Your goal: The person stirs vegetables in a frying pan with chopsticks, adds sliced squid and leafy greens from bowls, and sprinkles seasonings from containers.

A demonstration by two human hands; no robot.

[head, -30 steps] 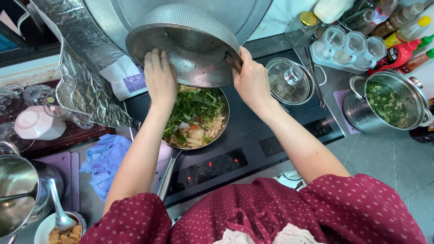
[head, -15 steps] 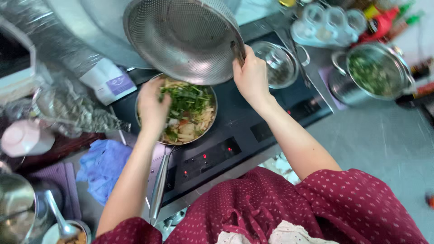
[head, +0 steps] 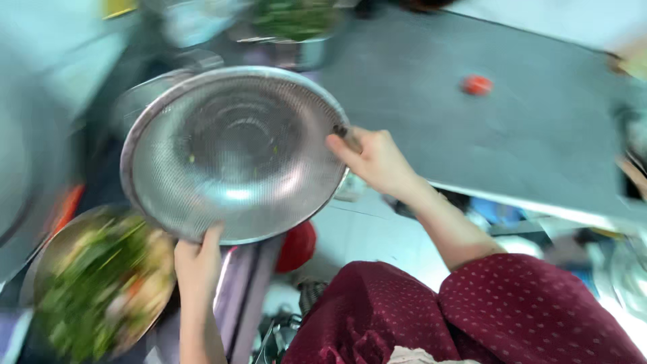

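I hold a large round steel mesh colander [head: 236, 152] in front of me with both hands, its hollow side facing me; only a few green flecks cling inside. My left hand [head: 197, 264] grips its near rim from below. My right hand [head: 374, 162] grips the rim and a small handle on the right side. Below left sits a pan of chopped greens and other food [head: 94, 280], blurred by motion.
A grey floor or counter surface [head: 512, 128] spreads on the right with a small red object [head: 476, 85] on it. Another pot with greens [head: 293, 27] is at the top. A red round thing [head: 296, 246] lies under the colander. My maroon dotted clothing fills the bottom.
The view has swung right, away from the stove. The colander has come off the pan toward the right, and my left hand has gone from the pan's food back to the colander's rim.
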